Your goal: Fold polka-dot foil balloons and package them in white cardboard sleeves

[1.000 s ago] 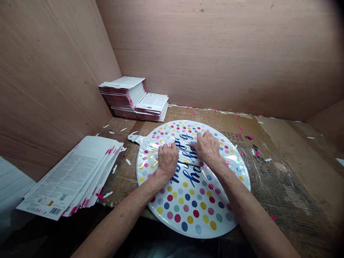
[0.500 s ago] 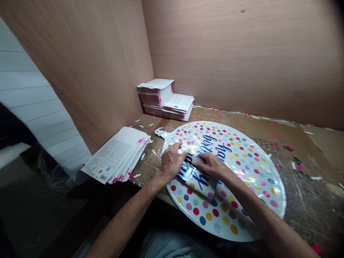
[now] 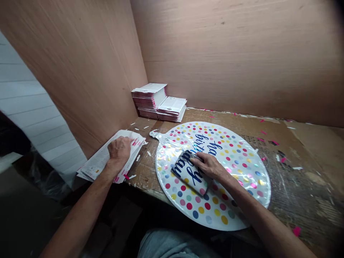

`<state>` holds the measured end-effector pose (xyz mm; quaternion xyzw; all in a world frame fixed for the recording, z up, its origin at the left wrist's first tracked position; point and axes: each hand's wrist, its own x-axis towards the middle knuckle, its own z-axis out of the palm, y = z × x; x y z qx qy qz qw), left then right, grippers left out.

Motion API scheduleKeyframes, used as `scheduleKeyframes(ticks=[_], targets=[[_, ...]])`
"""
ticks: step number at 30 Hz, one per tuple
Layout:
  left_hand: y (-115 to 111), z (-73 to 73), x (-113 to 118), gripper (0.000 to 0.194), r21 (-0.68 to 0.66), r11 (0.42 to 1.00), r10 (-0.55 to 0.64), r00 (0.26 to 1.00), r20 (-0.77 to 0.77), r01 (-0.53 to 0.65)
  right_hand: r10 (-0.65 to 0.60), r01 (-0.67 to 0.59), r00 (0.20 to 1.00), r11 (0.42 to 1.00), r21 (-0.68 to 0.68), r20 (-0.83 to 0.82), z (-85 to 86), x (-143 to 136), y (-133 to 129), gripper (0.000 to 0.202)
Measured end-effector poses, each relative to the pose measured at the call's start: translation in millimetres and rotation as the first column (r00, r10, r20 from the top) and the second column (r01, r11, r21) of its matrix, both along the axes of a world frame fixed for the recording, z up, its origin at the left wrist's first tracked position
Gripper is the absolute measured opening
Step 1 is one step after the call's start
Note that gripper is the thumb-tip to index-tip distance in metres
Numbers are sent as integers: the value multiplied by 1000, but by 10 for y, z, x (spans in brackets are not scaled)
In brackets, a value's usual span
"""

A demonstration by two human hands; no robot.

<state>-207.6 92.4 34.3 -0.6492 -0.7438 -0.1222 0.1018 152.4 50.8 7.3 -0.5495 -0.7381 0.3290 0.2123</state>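
Observation:
A large round foil balloon (image 3: 228, 186) with coloured dots and blue "happy birthday" lettering lies flat, its neck pointing left. On top of it sits a folded foil balloon (image 3: 190, 171) of the same print. My right hand (image 3: 208, 164) grips this folded packet at its upper right side, thumb and fingers pinched together. To the left, my left hand (image 3: 119, 147) rests on a fanned pile of printed card sleeves (image 3: 98, 161). Its fingers are curled in at the top sleeve, with the fingertips mostly hidden.
Two neat stacks of card sleeves, a taller stack (image 3: 149, 100) and a lower stack (image 3: 172, 109), stand in the back corner. Plywood walls (image 3: 215, 57) close off the back and left. Pink and white paper scraps (image 3: 283, 159) are strewn over the brown cardboard surface (image 3: 298, 186).
My left hand has left the folded balloon and moved left onto the pile of card sleeves. My right hand stays on the folded balloon. The view has shifted slightly.

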Motion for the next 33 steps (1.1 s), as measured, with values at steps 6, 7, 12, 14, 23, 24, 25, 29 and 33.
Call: scheduleKeyframes(ticks=[6, 7, 12, 14, 23, 24, 25, 29, 33], targets=[[-124, 35, 513, 27, 238, 857, -446, 889, -101, 457, -61, 41, 976, 994, -98, -209, 6, 313, -159, 31], [-167, -20, 628, 25, 219, 785, -577, 812, -86, 580, -38, 8, 973, 991, -130, -229, 16, 390, -196, 31], [-384, -295, 1028, 49, -20, 464, -874, 462, 150, 885, 95, -121, 988, 965, -232, -120, 185, 558, -331, 31], [-407, -309, 1126, 48, -51, 480, -842, 477, 253, 876, 117, -118, 993, 968, -220, -16, 250, 463, -327, 31], [-213, -179, 1512, 18, -327, 567, -814, 576, -80, 756, -19, 33, 900, 999, -24, 435, 124, 26, -179, 34], [-203, -179, 1519, 17, -354, 543, -832, 544, -109, 761, -18, 31, 901, 999, -24, 433, 111, 32, -172, 34], [-196, -180, 1521, 17, -372, 521, -849, 513, -130, 768, -18, 31, 902, 999, -24, 432, 103, 40, -164, 35], [-181, -194, 1548, 17, -412, 471, -881, 436, -183, 780, -30, 39, 900, 999, -10, 435, 91, 50, -130, 34], [-136, -187, 1645, 23, -456, 463, -886, 401, -232, 760, -47, 54, 892, 999, -3, 450, 82, 31, -100, 33]])
